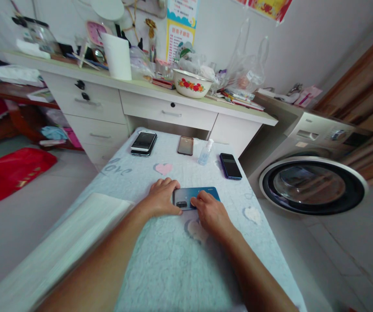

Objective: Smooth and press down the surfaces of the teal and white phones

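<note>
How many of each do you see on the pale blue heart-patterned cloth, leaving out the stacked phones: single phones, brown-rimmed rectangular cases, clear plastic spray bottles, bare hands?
Single phones: 2 (glossy blue phone, black-screened blue-edged phone)
Brown-rimmed rectangular case: 1
Clear plastic spray bottle: 1
Bare hands: 2 (left hand, right hand)
Total: 6

A white bowl (191,89) with red and orange flowers stands on a white desk (141,104) with drawers. Left of the bowl stand a white cylinder (117,58) and, farther left, a pink clock (95,32) and a clear jar (43,37). A colourful poster (181,32) hangs behind the bowl. Right of it sits a clear plastic bag (248,76); farther right, a washing machine (280,134). Well left of and lower than the bowl, a red bag (17,173) lies on the floor (72,186).
</note>
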Available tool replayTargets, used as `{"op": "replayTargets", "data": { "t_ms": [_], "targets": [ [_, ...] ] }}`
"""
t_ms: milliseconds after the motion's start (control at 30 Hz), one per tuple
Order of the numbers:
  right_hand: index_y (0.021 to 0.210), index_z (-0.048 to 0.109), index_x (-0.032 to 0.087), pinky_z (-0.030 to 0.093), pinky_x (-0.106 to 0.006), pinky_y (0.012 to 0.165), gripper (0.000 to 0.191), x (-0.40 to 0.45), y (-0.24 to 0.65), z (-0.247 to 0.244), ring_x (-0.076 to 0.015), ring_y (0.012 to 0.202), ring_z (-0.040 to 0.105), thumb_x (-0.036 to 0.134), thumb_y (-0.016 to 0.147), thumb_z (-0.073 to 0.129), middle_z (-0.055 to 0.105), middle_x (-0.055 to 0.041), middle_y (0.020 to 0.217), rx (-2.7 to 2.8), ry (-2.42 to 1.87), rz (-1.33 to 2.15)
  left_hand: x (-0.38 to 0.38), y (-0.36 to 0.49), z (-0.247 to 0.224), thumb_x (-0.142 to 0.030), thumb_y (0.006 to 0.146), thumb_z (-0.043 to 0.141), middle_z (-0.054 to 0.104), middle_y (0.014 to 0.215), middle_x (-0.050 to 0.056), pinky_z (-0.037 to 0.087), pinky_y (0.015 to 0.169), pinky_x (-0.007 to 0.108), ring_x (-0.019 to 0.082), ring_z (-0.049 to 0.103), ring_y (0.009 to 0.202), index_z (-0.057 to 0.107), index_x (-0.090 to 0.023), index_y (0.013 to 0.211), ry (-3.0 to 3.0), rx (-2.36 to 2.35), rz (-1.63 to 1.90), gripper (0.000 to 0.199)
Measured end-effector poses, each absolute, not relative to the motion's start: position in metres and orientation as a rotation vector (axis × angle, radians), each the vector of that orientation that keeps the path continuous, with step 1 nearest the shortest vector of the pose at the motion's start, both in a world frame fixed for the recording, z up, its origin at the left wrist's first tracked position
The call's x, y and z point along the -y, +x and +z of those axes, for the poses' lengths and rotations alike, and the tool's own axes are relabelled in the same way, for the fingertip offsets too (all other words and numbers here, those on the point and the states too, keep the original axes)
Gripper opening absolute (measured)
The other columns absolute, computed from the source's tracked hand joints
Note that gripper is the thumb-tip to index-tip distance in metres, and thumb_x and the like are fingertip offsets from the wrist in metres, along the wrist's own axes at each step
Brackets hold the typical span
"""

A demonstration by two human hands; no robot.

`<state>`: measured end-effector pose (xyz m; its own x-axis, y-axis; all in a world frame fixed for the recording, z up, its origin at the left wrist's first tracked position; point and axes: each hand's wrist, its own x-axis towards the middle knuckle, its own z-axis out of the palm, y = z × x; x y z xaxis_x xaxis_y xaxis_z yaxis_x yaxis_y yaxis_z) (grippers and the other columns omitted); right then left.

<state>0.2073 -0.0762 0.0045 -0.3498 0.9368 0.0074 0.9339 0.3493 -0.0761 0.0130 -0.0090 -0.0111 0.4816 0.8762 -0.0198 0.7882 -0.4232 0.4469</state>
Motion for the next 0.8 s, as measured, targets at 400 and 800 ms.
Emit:
{"op": "replayTargets", "data": {
  "t_ms": [400,800],
  "targets": [
    [0.098,0.063,0.025,0.035,-0.025,0.072,0.031,0.064,0.233,-0.004,-0.0178,0.096,0.049,0.023,0.097,0.032,0.056,-0.0045,0.105,2.209,-2.077,0.066,0.008,0.013,-0.009,-0.048,0.050,0.075,0.054,0.109,0.003,0.039,0.087,0.037,0.027,0.047,0.104,0.052,-0.026,0.106,2.338,-1.375,0.285,0.064],
    [0.101,0.057,0.024,0.036,-0.026,0.066,0.026,0.060,0.210,0.001,-0.0189,0.097,0.049,0.018,0.095,0.033,0.053,-0.0050,0.109,2.328,-2.012,0.047,0.010,0.014,-0.009,-0.048,0.050,0.076,0.054,0.111,0.004,0.039,0.087,0.037,0.028,0.047,0.105,0.052,-0.026,0.105,2.338,-1.385,0.274,0.064]
  ]
}}
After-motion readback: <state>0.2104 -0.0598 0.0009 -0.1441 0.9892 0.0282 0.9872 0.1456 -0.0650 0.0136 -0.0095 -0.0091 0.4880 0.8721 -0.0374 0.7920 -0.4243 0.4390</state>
